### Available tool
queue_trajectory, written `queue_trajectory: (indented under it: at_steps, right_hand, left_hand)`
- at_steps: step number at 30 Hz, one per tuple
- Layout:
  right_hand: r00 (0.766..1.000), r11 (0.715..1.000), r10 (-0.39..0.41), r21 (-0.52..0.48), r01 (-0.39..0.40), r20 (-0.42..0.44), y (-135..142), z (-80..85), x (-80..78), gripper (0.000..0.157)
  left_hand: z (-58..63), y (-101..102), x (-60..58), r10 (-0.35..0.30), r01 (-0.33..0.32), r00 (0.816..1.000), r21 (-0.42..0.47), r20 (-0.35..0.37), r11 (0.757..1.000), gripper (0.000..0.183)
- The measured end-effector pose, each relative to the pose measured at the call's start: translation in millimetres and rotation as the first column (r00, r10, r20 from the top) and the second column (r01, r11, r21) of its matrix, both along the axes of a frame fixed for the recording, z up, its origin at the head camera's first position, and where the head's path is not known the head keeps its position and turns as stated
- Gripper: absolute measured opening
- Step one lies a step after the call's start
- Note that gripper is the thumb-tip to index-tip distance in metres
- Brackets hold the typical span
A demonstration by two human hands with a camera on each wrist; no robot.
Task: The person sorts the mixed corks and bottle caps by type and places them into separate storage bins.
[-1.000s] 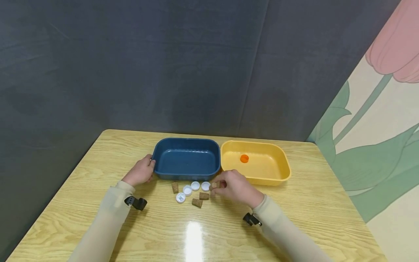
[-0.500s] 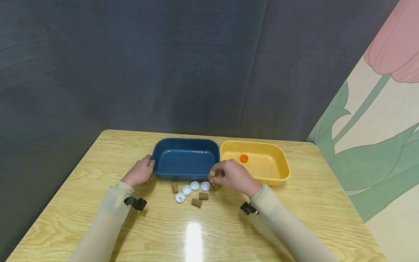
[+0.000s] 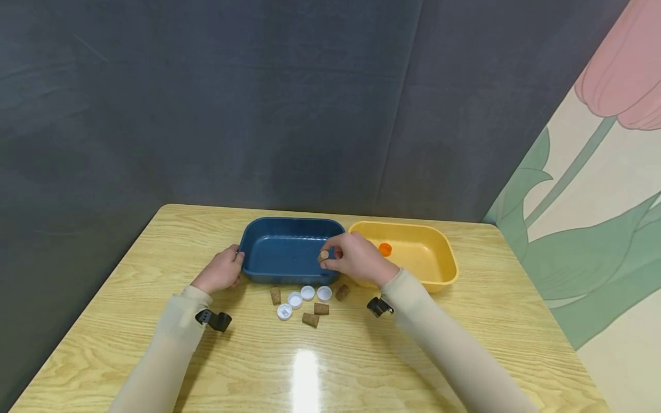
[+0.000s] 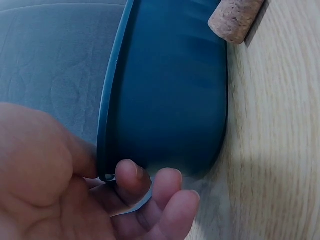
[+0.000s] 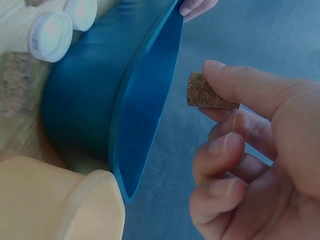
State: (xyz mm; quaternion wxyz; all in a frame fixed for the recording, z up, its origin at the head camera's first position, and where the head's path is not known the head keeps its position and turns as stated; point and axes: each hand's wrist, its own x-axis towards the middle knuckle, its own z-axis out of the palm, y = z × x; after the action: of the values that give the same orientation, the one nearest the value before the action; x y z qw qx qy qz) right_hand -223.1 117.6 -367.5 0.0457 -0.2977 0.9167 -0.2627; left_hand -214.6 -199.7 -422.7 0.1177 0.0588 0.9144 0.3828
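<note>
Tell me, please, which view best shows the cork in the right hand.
The right wrist view: the cork appears large, pinched by the right hand. The head view shows it small, over the blue tray; the left wrist view shows another cork instead.

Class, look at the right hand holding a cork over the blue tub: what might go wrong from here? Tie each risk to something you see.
1. The cork is pinched near the fingertips of the right hand, so it might slip out early.
2. The left hand grips one end of the blue tub; an uneven pull could tilt it.
3. The yellow tub sits close beside, so a stray wrist might knock it.
</note>
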Motion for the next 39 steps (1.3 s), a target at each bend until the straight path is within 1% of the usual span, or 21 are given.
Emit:
queue_trajectory:
  at_steps: [4, 10, 16, 22, 27, 34, 39]
  right_hand:
    - [1.000, 1.000, 0.005, -0.001, -0.005, 0.005, -4.4, 2.0, -8.8, 0.014]
    - [1.000, 1.000, 0.008, 0.015, -0.008, -0.012, -10.9, 1.2, -24.0, 0.013]
    - [1.000, 0.998, -0.021, 0.057, 0.020, 0.014, -21.8, 1.6, -39.1, 0.010]
    - [0.998, 0.993, -0.052, 0.105, 0.048, 0.033, -34.5, 0.6, -53.0, 0.011]
    - [0.997, 0.990, -0.072, 0.128, 0.066, 0.042, -43.6, -2.5, -61.2, 0.010]
    - [0.996, 0.983, -0.085, 0.169, 0.077, 0.037, -53.4, -6.3, -71.5, 0.016]
    - [0.993, 0.976, -0.103, 0.198, 0.091, 0.049, -57.1, -8.4, -75.6, 0.020]
  left_hand:
    - [-1.0, -0.7, -0.4, -0.003, 0.003, 1.000, -0.002, 0.004, 1.000, 0.036]
    - [-0.4, -1.8, -1.2, -0.004, 0.004, 1.000, -0.002, 0.006, 1.000, 0.036]
    - [0.1, -2.6, -1.5, -0.001, 0.001, 1.000, -0.015, 0.000, 1.000, 0.035]
    - [0.1, -1.3, -1.1, 0.004, -0.004, 1.000, -0.009, -0.008, 1.000, 0.035]
    - [0.5, 1.1, -1.1, -0.004, 0.004, 1.000, -0.012, -0.010, 1.000, 0.036]
    - [1.4, 0.6, -1.7, 0.002, -0.002, 1.000, -0.015, -0.007, 1.000, 0.035]
    - [-0.5, -0.3, -2.5, 0.005, -0.005, 1.000, -0.024, 0.000, 1.000, 0.036]
